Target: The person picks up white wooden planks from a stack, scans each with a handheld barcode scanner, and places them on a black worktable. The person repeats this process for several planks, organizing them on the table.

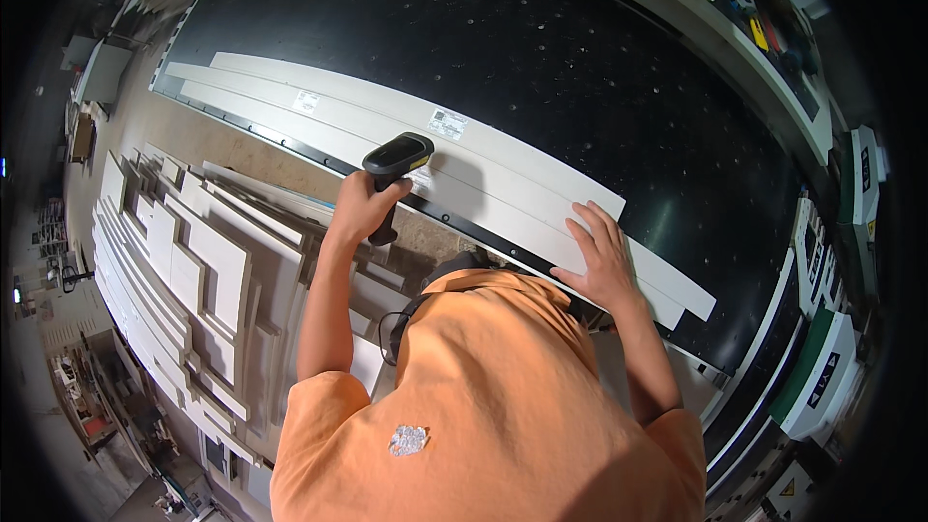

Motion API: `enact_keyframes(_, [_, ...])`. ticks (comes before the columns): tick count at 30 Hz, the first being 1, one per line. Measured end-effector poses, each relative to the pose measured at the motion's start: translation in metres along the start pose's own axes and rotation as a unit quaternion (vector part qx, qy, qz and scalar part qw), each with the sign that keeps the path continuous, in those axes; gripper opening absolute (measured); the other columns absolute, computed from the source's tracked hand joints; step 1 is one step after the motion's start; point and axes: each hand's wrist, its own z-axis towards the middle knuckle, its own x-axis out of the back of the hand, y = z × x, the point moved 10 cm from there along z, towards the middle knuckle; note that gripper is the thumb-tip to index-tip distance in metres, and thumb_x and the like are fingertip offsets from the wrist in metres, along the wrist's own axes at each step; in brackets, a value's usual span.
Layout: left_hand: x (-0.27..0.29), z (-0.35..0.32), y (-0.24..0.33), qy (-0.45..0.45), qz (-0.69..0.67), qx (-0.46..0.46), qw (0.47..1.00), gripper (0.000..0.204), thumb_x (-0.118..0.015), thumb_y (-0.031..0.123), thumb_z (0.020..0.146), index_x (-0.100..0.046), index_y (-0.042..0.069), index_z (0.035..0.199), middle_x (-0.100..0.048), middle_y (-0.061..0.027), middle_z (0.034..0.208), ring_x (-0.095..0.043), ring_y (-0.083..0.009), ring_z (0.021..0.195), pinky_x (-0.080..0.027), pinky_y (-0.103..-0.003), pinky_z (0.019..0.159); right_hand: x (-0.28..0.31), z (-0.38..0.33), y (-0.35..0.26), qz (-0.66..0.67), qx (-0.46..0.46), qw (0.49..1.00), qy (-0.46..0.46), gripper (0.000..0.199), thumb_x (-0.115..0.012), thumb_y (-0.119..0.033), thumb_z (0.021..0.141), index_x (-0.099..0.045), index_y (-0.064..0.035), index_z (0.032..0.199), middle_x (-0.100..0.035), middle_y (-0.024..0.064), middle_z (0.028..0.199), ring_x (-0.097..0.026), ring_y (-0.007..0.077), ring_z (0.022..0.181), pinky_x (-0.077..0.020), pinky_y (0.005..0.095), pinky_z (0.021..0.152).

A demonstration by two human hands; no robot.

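My left hand (363,207) is wrapped round the grip of a black handheld barcode scanner (398,151). The scanner's head is over the long white panel strips (527,188), and its shadow falls on them to the right. These strips lie side by side along the near edge of a dark machine table (503,24). On the farthest strip is a printed label (448,124); another label (306,101) is farther left, and a third shows partly beneath the scanner. Toward the strips' right end, my right hand (603,261) rests with its fingers spread.
Stacks of white and grey panels (213,266) stand on the left, below the table. A white and green machine housing (817,377) borders the right side. A ledge at the upper right holds tools, among them a yellow one (759,34).
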Motion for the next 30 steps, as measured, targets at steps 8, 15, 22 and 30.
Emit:
enact_keyframes(8, [0.007,-0.025,0.037,-0.097,0.033,0.009,0.995,0.029,-0.071,0.022,0.075,-0.065,-0.005,0.082,-0.058,-0.0089,0.062,-0.054,-0.0153,0.059,-0.047,-0.035,0.058,0.000,0.000,0.002,0.007,-0.016,1.000,0.010,0.079,-0.093,-0.032,0.067,-0.058,-0.0079,0.134,-0.048,0.0102,0.152,-0.040,0.0331,0.146,-0.0388,0.0467,0.117])
enact_keyframes(15, [0.006,-0.016,0.047,-0.112,0.020,-0.021,0.993,0.026,-0.072,0.021,0.078,-0.066,-0.004,0.082,-0.059,-0.0076,0.062,-0.054,-0.0147,0.059,-0.046,-0.035,0.058,0.002,0.001,0.001,0.009,-0.020,1.000,0.011,0.078,-0.093,-0.033,0.067,-0.059,-0.0080,0.133,-0.049,0.0090,0.152,-0.041,0.0320,0.146,-0.0392,0.0463,0.117])
enact_keyframes(22, [0.009,-0.014,0.053,-0.117,0.011,-0.014,0.993,0.026,-0.071,0.021,0.079,-0.067,-0.004,0.082,-0.058,-0.0072,0.061,-0.054,-0.0147,0.058,-0.046,-0.035,0.057,0.004,0.002,0.000,0.008,-0.022,1.000,0.010,0.077,-0.093,-0.032,0.066,-0.060,-0.0078,0.132,-0.049,0.0091,0.151,-0.041,0.0317,0.146,-0.0395,0.0454,0.116])
enact_keyframes(30, [0.049,-0.004,0.033,-0.063,0.076,-0.027,0.995,0.031,-0.074,0.021,0.076,-0.064,-0.008,0.080,-0.058,-0.0106,0.062,-0.056,-0.0170,0.058,-0.048,-0.037,0.058,0.003,0.003,-0.001,0.008,-0.016,1.000,0.007,0.080,-0.095,-0.028,0.065,-0.058,-0.0079,0.134,-0.049,0.0112,0.151,-0.042,0.0344,0.144,-0.0400,0.0491,0.113])
